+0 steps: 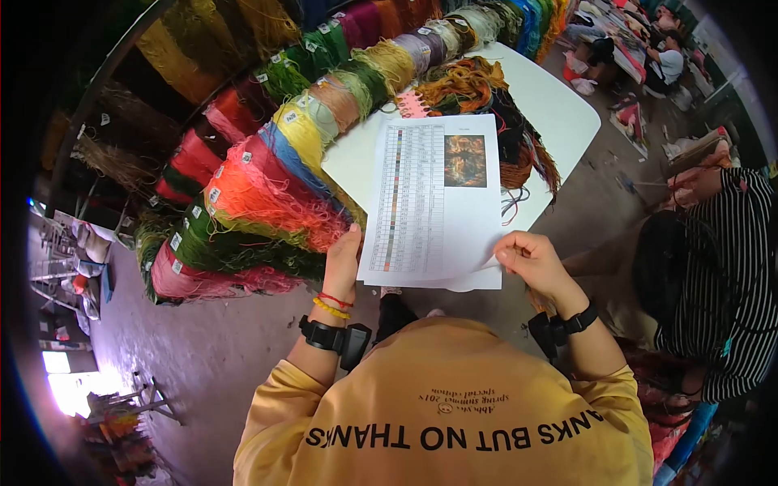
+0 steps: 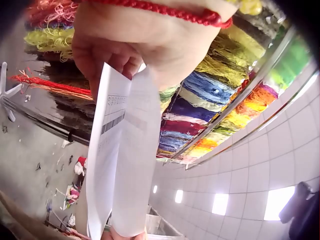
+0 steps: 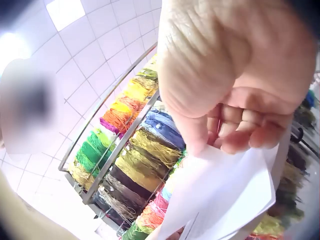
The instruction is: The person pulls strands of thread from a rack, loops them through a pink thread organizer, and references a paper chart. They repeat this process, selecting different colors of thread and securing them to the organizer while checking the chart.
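Note:
Several printed sheets [image 1: 472, 223] are held up in front of the chest; the top one shows a table with a column of colours and a small dark picture. My left hand [image 1: 344, 261] grips their left edge, thumb on the front. At the lower right corner my right hand [image 1: 535, 263] pinches the paper between thumb and curled fingers. In the left wrist view the sheets [image 2: 137, 170] bow apart below my left hand [image 2: 150, 45]. The right wrist view has a lifted corner of paper [image 3: 225, 185] under my right hand [image 3: 235, 75].
Behind the sheets stands a white table [image 1: 567, 121] with a pile of dark and orange threads [image 1: 470, 85]. Racks of coloured thread hanks [image 1: 259, 182] fill the left and back. At the right is a person in a striped top [image 1: 733, 275]; another person [image 1: 666, 65] sits farther back.

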A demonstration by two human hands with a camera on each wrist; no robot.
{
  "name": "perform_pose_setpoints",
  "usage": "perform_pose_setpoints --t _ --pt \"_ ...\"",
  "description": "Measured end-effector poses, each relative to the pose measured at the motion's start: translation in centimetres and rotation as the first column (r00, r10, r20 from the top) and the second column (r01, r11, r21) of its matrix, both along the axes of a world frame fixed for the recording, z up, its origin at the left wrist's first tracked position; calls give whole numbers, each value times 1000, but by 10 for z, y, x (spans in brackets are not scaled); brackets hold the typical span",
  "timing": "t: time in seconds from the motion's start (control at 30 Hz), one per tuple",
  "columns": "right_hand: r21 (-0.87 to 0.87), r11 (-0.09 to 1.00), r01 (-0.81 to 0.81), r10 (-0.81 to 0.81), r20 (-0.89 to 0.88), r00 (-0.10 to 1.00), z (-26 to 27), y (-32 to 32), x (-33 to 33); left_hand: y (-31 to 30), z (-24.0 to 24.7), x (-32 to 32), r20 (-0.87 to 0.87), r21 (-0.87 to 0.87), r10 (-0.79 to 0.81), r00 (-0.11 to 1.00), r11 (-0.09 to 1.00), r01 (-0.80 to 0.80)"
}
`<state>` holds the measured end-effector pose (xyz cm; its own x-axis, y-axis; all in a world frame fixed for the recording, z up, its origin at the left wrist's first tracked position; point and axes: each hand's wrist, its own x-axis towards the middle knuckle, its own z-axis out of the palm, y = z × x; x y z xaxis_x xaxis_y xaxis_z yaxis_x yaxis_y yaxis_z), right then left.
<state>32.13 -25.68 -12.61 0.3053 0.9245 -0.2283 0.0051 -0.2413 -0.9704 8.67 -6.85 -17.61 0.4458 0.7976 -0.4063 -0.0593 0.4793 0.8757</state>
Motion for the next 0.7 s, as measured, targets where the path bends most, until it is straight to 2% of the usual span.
perform_pose_setpoints --t 0.03,0.23,0.33,0.43,0.57,0.7 --pt "4 1000 -20 20 94 995 -1 0 3 3 -5 -3 -14 7 -11 1000 1000 11" --pt "34 996 -80 71 208 976 -1 2 2 4 -16 -2 25 27 -41 999 999 40" --pt "33 988 -153 133 340 931 6 -3 1 -2 -11 -3 -14 52 -78 997 996 78" --pt "-7 968 -250 190 670 718 21 -16 -3 -1 -14 -6 -70 65 -133 989 988 138" --pt "26 932 -363 111 930 351 9 -26 -11 1 -21 -10 -87 56 -176 981 982 181" --pt "63 935 -350 36 962 270 -3 -27 -15 4 -21 -12 -55 -2 -187 981 982 187"
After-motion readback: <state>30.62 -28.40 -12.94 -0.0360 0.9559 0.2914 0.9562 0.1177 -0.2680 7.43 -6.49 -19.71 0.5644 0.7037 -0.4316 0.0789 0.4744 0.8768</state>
